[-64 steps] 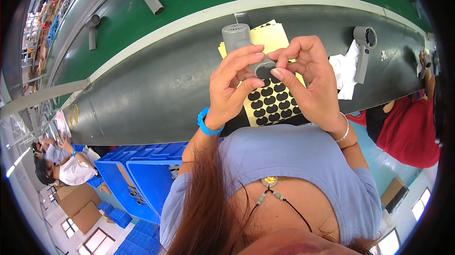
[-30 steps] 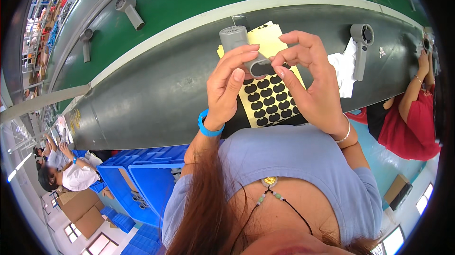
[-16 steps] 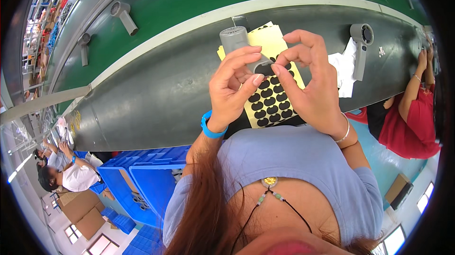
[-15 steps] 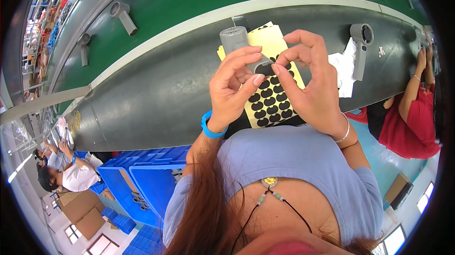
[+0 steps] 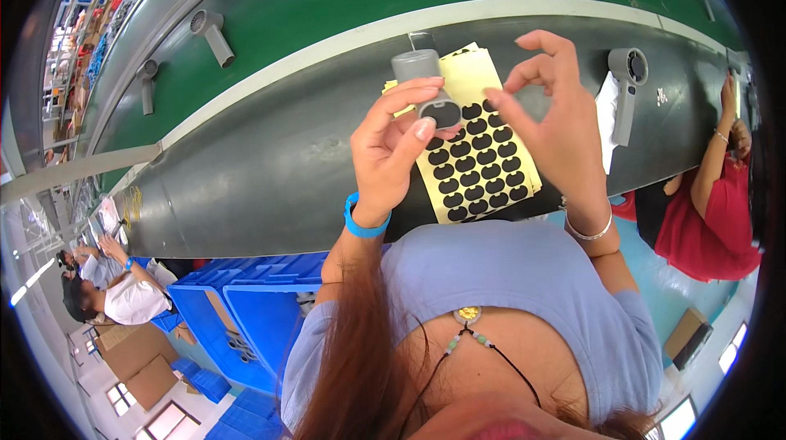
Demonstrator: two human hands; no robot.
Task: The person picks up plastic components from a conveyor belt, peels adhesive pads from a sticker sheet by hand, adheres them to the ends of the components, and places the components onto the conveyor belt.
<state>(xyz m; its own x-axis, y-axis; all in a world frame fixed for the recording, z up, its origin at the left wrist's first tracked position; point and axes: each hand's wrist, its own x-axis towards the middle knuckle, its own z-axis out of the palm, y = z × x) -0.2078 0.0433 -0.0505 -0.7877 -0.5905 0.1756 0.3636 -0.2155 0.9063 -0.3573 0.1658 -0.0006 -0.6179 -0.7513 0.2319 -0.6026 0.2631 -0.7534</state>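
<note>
My left hand (image 5: 381, 163) is wrapped round the handle of a grey handheld fan (image 5: 416, 66), whose round head points away from me. The handle's end faces me and carries a black oval sticker (image 5: 440, 115). To its right, my right hand (image 5: 563, 133) is raised with thumb and fingers apart and nothing seen between them. Beneath both hands lies a stack of yellow backing sheets (image 5: 475, 72) with rows of black oval stickers (image 5: 491, 171). The fan and left hand cover part of the top sheet.
Another grey handheld fan (image 5: 629, 72) lies to the right beside a white sheet (image 5: 607, 117). More fans (image 5: 211, 35) rest on the green belt (image 5: 303, 10) beyond the pale rail. Blue crates (image 5: 270, 317) stand lower left. People sit at both ends, one in a red top (image 5: 708, 223).
My right hand has drawn off the handle's end to the right, its fingers spreading. The fan has tilted, turning its stickered end toward me.
</note>
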